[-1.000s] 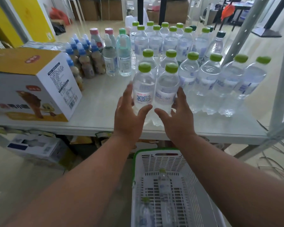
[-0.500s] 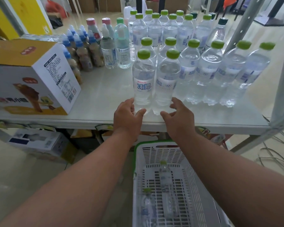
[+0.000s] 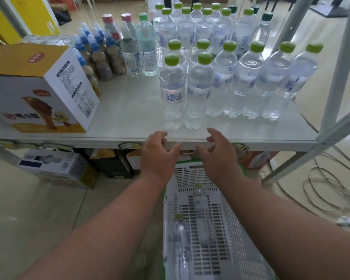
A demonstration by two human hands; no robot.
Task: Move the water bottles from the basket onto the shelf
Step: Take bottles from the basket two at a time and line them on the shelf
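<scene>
Two clear water bottles with green caps stand side by side at the shelf's front edge, the left one [image 3: 172,91] and the right one [image 3: 199,91]. Behind them stand several more of the same bottles [image 3: 249,81]. My left hand [image 3: 158,153] and my right hand [image 3: 218,151] hover just below the white shelf [image 3: 129,110], fingers apart, holding nothing. Below my arms a white slatted basket [image 3: 228,235] with a green rim holds two water bottles lying flat, one [image 3: 200,201] in the middle and one [image 3: 179,235] at the left.
A white and yellow carton [image 3: 40,87] sits on the shelf's left. Blue-capped and red-capped bottles [image 3: 101,55] stand behind it. A metal shelf post [image 3: 339,77] rises at the right. Boxes [image 3: 55,166] lie under the shelf, and cables [image 3: 321,188] lie on the floor.
Both hands let go of the two front bottles and drew back and down from the shelf toward the basket. The two bottles stay upright at the shelf's front.
</scene>
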